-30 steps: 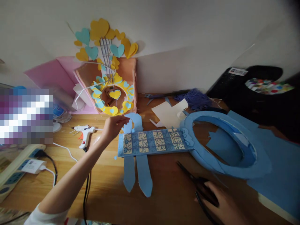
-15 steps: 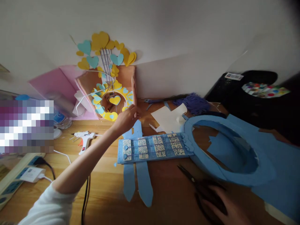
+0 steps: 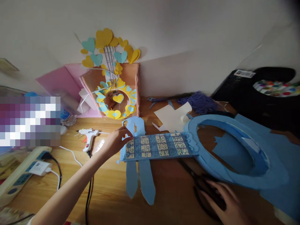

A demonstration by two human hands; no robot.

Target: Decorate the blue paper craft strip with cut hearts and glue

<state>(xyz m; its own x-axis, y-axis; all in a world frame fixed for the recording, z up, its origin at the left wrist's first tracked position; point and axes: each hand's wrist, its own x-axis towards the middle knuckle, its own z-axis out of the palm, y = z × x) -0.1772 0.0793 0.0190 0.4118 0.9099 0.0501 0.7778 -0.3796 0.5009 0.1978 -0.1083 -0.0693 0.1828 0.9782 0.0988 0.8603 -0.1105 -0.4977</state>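
Note:
A blue guitar-shaped craft piece, with a patterned neck and an open oval body, lies on the wooden table. My left hand is at the far left end of its neck, fingers curled on the top edge near the upper corner; the fingertips are partly hidden. Beneath the neck, two blue strips cross and stick out on both sides. My right hand is closed around the handles of dark scissors, low on the right below the body, with the blades pointing up-left toward the neck.
A white glue gun rests at left, near a power strip and cables. Behind stands an open box with a yellow-and-teal heart wreath. White paper, purple yarn and blue sheets lie at right.
My left hand has come down from beside the heart wreath to the neck's left end. My right hand still holds the scissors. The view has shifted slightly.

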